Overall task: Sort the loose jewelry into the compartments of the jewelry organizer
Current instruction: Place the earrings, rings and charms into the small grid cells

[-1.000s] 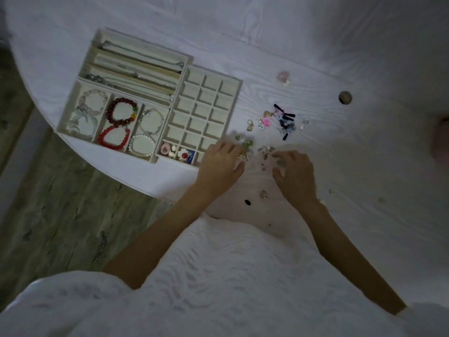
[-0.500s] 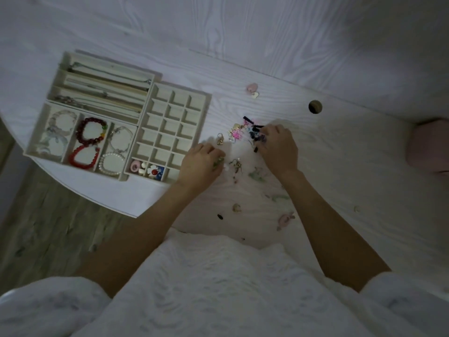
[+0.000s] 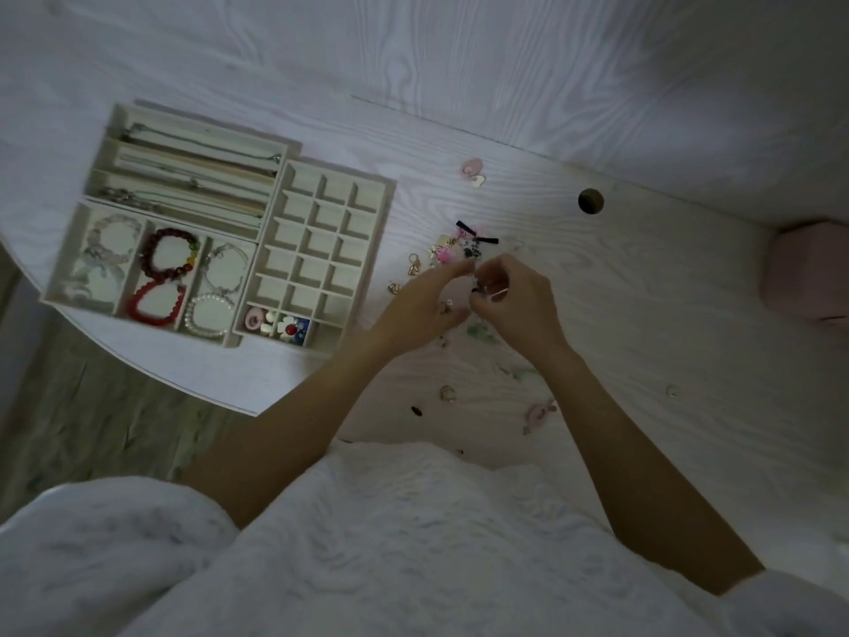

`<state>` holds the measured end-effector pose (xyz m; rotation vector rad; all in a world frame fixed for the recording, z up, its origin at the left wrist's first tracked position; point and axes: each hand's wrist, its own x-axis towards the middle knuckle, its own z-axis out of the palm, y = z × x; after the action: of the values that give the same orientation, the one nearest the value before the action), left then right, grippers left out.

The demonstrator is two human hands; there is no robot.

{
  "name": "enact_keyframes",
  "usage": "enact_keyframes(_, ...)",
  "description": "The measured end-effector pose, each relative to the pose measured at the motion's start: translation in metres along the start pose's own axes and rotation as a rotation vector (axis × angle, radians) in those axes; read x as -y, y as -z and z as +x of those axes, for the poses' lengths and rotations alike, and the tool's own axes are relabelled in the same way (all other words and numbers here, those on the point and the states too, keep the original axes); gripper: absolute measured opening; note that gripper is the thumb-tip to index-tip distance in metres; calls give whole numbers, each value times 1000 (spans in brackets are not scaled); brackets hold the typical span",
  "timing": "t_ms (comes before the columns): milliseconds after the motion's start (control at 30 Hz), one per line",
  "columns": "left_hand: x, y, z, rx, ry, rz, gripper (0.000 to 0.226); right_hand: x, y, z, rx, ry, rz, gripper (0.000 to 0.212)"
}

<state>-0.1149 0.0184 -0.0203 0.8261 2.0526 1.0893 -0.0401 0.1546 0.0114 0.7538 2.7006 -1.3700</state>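
Observation:
A cream jewelry organizer [image 3: 386, 223] lies on the white table at the left. Its grid tray holds a few small pieces [image 3: 278, 325] in the nearest cells. Bracelets [image 3: 167, 255] fill the wide cells and necklaces [image 3: 193, 186] lie in the long slots. A pile of loose jewelry [image 3: 459, 246] sits right of the grid. My left hand [image 3: 425, 301] and my right hand [image 3: 514, 301] meet just below the pile, fingertips pinched together on a small dark piece [image 3: 478, 289]. What exactly it is stays too small to tell.
More loose pieces lie near the table's front edge: a gold one [image 3: 448, 393], a dark bead [image 3: 416, 411], a pink one [image 3: 537, 413]. A pink heart pair [image 3: 473, 172] sits farther back. A cable hole [image 3: 590, 200] and a pink box [image 3: 808, 273] are at the right.
My right hand came back from the pile toward me and my left hand rose to meet it. Both now pinch one small piece between them.

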Motion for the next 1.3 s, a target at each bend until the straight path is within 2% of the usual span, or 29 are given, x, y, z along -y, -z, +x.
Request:
enact_keyframes(133,-5,2,-21,10,-10,-326,53,24,9,-9,34,-6,170,24)
enact_keyframes(300,5,28,-51,-169,102,-519,25,42,-9,-4,98,-20,257,21)
enact_keyframes(433,17,48,-68,-309,176,-648,21,49,-31,5,200,-96,369,17)
enact_keyframes(567,36,65,-84,-551,240,-522,13,61,-57,18,259,-54,384,20)
enact_keyframes(767,53,73,-88,-813,332,-369,7,72,-93,38,154,101,201,8)
enact_keyframes(900,52,74,-81,-785,285,-215,13,76,-110,43,138,193,29,5)
enact_keyframes(1100,53,63,-69,-818,210,97,12,68,-117,45,137,159,9,7)
enact_keyframes(1300,62,59,-64,-747,218,159,17,67,-116,44,138,150,11,9)
